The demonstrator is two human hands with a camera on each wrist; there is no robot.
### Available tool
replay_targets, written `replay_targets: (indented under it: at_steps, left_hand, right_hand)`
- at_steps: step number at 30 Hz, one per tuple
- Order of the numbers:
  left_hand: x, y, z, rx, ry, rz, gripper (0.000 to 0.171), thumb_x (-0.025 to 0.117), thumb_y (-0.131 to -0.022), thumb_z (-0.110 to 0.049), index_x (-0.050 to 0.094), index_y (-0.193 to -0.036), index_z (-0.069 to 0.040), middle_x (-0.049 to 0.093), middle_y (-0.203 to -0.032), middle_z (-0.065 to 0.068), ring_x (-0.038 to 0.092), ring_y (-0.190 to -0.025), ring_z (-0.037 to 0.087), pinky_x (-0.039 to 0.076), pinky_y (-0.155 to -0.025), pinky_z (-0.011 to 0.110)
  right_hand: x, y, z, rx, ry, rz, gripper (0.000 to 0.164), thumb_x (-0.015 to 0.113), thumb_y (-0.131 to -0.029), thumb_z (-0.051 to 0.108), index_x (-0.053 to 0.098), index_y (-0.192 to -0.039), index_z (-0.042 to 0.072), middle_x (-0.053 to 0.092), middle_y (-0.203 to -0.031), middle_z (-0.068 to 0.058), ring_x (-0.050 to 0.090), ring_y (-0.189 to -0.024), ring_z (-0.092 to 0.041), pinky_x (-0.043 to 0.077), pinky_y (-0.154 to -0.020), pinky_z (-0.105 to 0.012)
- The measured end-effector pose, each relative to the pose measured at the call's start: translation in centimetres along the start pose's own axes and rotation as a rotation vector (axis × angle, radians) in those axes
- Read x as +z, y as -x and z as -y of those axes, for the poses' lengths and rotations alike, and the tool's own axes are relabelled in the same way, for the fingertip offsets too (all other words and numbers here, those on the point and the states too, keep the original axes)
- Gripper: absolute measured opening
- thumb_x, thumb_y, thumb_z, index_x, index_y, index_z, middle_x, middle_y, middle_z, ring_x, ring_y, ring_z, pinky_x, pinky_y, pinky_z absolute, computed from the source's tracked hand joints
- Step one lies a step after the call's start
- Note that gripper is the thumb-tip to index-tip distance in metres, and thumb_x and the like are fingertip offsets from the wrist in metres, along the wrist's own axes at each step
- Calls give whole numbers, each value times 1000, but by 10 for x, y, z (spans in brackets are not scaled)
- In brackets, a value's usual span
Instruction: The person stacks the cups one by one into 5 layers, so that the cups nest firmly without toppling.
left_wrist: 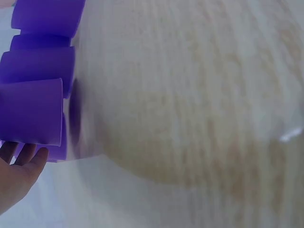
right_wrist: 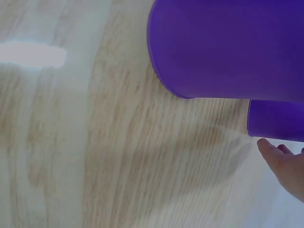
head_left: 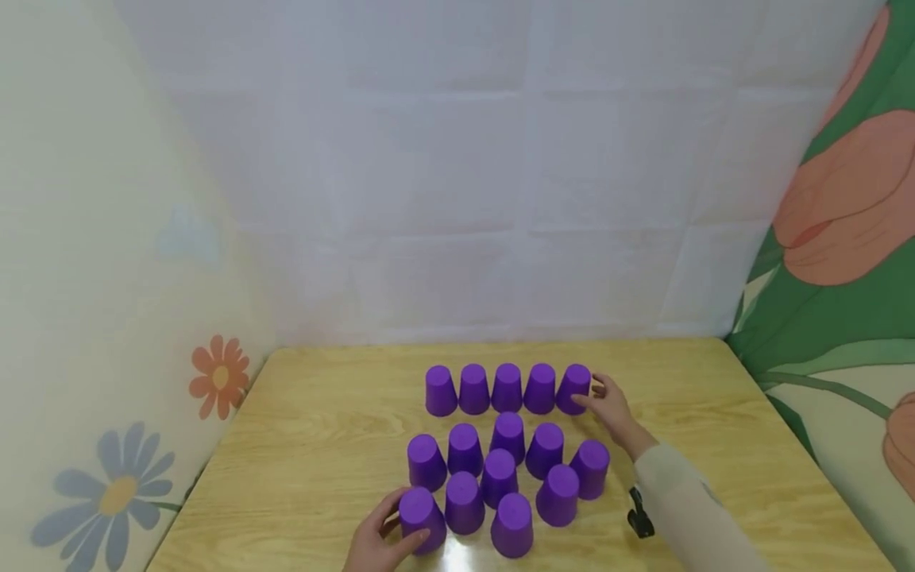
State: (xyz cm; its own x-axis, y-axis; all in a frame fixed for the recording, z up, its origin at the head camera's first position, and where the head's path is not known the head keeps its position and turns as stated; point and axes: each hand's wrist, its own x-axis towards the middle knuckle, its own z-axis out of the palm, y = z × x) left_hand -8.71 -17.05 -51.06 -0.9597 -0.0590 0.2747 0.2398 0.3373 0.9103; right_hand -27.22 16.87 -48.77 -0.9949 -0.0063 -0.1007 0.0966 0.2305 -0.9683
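Several purple cups stand upside down on the wooden table. My left hand (head_left: 382,534) holds the front-left purple cup (head_left: 422,516), thumb across its near side and fingers along its left. In the left wrist view, the fingertips (left_wrist: 42,153) meet the side of a purple cup (left_wrist: 31,111). At the right end of the straight back row, my right hand (head_left: 608,401) is beside the last cup (head_left: 574,389), its thumb at the cup's near side and its other fingers spread to the right. The right wrist view shows the thumb (right_wrist: 268,149) close to a cup (right_wrist: 275,119).
Between the hands stand more cups in uneven rows, including a front cup (head_left: 512,526) and a right-hand cup (head_left: 590,470). A small black object (head_left: 639,515) lies beside the right sleeve (head_left: 689,500). A white sheet (head_left: 457,199) hangs behind the table (head_left: 307,445).
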Motion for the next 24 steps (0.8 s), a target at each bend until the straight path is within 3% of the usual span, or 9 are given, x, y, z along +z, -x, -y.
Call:
replay_targets:
  at_steps: [3,13,24]
  left_hand:
    - [-3,-2,-7,-6,22,19,52,74,-63,-8,53,-109,2,58,-103,8,51,-93,4,46,-78,28]
    - [-17,-21,-36,-153,115,36,50,71,-67,-2,51,-113,2,57,-102,12,53,-90,8,46,-77,26]
    - [-22,-51,-57,-129,135,62,47,72,-66,-2,56,-109,-3,59,-96,7,55,-86,15,48,-73,25]
  right_hand:
    - [-2,5,1,-16,-1,12,68,63,-77,11,24,-129,-9,27,-127,-34,26,-116,-44,29,-93,-48]
    - [-8,15,12,-115,29,12,67,64,-77,11,25,-130,-7,27,-129,-31,28,-117,-42,30,-93,-47]
    - [-8,42,30,-189,-3,57,66,66,-75,10,29,-129,-3,33,-127,-28,30,-117,-39,33,-92,-45]
